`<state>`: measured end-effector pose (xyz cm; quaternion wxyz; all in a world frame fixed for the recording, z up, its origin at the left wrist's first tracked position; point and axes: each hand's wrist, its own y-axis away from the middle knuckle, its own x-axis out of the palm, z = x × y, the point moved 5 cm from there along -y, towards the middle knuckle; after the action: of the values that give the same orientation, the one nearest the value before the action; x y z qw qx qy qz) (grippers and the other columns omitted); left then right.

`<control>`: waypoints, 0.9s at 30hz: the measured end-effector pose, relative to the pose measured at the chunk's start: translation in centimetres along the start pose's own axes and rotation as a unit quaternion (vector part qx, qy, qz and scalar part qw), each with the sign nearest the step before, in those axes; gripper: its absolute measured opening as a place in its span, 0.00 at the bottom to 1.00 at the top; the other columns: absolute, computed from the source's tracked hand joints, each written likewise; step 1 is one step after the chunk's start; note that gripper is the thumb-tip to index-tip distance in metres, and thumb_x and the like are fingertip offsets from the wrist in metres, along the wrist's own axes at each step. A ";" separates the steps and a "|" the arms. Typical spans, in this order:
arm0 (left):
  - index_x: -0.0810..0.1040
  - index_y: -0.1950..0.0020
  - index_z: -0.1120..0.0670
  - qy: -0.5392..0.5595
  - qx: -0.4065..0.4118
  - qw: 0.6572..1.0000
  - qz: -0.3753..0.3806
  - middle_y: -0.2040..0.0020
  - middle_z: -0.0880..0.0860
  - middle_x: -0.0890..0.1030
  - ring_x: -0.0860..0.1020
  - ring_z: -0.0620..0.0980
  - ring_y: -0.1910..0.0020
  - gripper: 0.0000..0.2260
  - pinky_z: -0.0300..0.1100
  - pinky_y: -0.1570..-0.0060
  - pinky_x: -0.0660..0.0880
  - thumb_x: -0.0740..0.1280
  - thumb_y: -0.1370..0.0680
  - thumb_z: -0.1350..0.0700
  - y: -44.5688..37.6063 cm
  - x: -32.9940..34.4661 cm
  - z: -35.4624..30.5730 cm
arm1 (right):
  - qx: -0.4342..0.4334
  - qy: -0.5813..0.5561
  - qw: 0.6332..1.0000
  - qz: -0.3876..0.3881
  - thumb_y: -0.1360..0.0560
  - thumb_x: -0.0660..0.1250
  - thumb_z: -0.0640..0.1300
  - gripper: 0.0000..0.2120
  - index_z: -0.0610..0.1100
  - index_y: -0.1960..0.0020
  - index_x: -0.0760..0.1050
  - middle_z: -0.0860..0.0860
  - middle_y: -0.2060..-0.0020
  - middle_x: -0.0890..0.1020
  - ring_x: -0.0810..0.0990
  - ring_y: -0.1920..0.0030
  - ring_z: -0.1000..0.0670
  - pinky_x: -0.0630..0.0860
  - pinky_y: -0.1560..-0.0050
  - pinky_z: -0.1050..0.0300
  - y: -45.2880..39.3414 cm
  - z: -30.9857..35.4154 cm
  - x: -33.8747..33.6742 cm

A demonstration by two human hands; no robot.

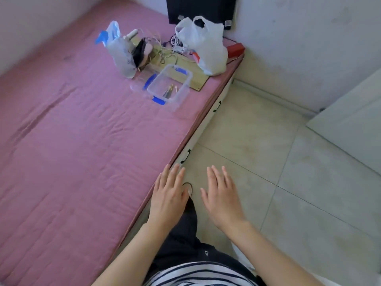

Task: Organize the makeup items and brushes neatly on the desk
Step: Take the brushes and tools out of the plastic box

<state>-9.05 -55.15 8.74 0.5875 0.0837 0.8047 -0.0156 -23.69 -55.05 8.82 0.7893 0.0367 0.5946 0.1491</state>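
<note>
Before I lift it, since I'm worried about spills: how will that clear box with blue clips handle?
The clear box is probably rigid plastic and light, as it holds only a few slim brushes. With no lid on, those could slide or rattle if tilted. The soft pink mattress may let it tip when pushed.

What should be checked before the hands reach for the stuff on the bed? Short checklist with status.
1. Left hand free: ok, its fingers are straight and hold nothing.
2. Right hand free: ok, open, over the floor.
3. Clear box open: ok, no lid on it, a few thin items inside.
4. What those items are: cannot tell, too small and blurred.
5. Path to the box: ok, bare pink mattress lies between the hands and the box.
6. Pile behind the box sorted: not ok, tangled cords lie between the two plastic bags.
</note>
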 end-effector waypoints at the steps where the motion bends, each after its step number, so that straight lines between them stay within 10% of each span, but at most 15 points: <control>1: 0.68 0.28 0.58 -0.005 0.010 1.000 0.006 0.26 0.56 0.66 0.60 0.58 0.25 0.23 0.56 0.30 0.63 0.65 0.22 0.54 -1.5 0.2 -0.4 | 0.014 -0.006 1.000 -0.005 0.18 0.50 0.53 0.29 0.40 0.22 0.48 0.44 0.23 0.56 0.47 0.23 0.41 0.52 0.24 0.46 -0.8 -0.9 -0.3; 27: 0.75 0.36 0.56 -0.014 0.087 0.996 -0.010 0.40 0.52 0.78 0.73 0.54 0.38 0.17 0.49 0.42 0.73 0.68 0.25 0.58 -37.7 0.8 -11.5 | 0.129 -0.033 0.991 -0.034 0.18 0.52 0.53 0.29 0.40 0.22 0.50 0.44 0.24 0.58 0.49 0.23 0.41 0.53 0.25 0.48 -26.8 -22.3 -12.6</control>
<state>-25.85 -90.79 8.79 0.5890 0.1263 0.7927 -0.0930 -42.86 -86.74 7.74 0.8018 0.1229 0.5832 0.0435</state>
